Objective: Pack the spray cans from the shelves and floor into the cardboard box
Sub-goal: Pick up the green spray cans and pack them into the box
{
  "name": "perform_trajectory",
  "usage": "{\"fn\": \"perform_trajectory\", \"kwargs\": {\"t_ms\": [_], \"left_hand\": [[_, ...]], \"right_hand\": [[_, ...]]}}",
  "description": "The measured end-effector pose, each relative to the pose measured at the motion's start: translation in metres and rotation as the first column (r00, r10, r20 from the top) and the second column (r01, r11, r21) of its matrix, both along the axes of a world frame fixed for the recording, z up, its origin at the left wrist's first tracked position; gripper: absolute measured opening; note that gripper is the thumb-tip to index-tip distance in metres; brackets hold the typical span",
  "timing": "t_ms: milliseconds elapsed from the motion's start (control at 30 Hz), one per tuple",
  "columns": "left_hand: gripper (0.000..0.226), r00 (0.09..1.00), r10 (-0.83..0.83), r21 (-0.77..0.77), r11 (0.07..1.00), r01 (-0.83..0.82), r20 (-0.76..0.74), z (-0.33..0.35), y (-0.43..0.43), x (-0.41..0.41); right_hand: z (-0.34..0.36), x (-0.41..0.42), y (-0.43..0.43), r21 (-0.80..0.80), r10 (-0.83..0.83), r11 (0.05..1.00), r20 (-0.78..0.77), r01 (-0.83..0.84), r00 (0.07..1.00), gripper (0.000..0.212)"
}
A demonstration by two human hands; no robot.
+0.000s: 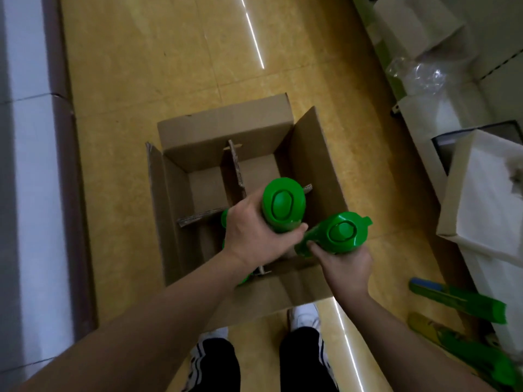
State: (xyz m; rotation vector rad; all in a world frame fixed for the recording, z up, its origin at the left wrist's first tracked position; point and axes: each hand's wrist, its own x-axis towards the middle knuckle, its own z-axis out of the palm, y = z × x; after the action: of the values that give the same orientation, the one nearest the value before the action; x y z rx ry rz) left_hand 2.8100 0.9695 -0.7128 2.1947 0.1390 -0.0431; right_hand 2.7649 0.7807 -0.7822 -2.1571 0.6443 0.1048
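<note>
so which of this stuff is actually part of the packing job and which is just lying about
Job: cardboard box, its dividers, first can in the left hand, second can in the right hand, floor cans.
Lying about: white boxes, clear plastic wrap.

Your left spray can (283, 205) and right spray can (341, 233) are bright green, the cardboard box (226, 128) plain brown, the floor (141, 66) mottled ochre, the four-o'clock cans (458, 301) green, yellow and blue, your trousers (215, 363) black, your shoes (304, 316) white with black stripes.
</note>
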Motion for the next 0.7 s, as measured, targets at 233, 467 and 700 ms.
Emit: {"fn": "perform_trajectory", "kwargs": {"t_ms": [233, 467, 700], "left_hand": [[0.069, 0.979, -0.024, 0.092, 0.995, 0.044, -0.2, -0.029, -0.014, -0.009], [0.078, 0.887, 0.027, 0.07, 0.997, 0.006, -0.461, -0.079, -0.018, -0.007], [0.093, 0.912, 0.051, 0.173, 0.985, 0.023, -0.406, -0.111, -0.014, -0.022]], "right_hand": [[-0.004, 0.022, -0.024, 0.012, 0.091, 0.996, -0.017, -0.09, 0.996, 0.051], [-0.024, 0.038, -0.036, 0.04, 0.073, 0.997, -0.032, -0.072, 0.997, 0.057], [-0.041, 0.036, -0.038, 0.055, 0.058, 0.997, -0.047, -0.055, 0.997, 0.061]]}}
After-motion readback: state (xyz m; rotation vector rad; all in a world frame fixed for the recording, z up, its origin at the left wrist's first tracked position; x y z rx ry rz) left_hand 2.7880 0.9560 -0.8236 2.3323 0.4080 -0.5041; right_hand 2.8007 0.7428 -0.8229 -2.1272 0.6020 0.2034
